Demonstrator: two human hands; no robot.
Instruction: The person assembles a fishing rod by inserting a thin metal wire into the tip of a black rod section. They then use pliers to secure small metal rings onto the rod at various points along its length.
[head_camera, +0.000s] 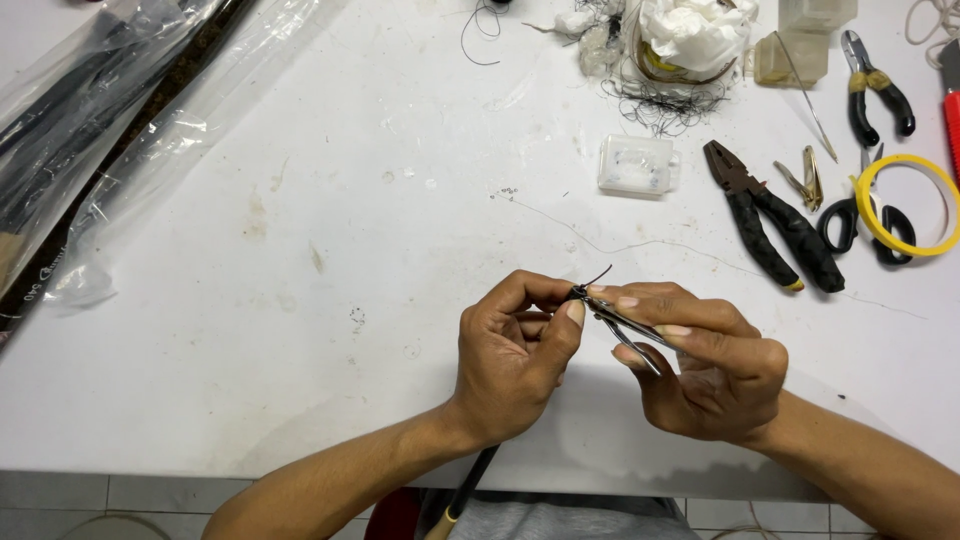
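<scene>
My left hand (512, 352) pinches a short piece of thin black wire (594, 278) between thumb and forefinger, just above the white table (330, 250). My right hand (705, 365) grips a small metal clipper (625, 327), its jaws meeting the wire right at my left fingertips. The wire's free end sticks up and to the right. A dark rod (470, 485) runs down from under my left wrist, past the table's front edge.
Black-handled pliers (775, 222), a second clipper (805, 178), scissors (860, 215), a yellow tape ring (905, 205) and smaller pliers (872, 90) lie at the right. A small clear box (637, 165) and a wire tangle (660, 100) sit behind. Plastic-wrapped dark rods (110, 130) lie left.
</scene>
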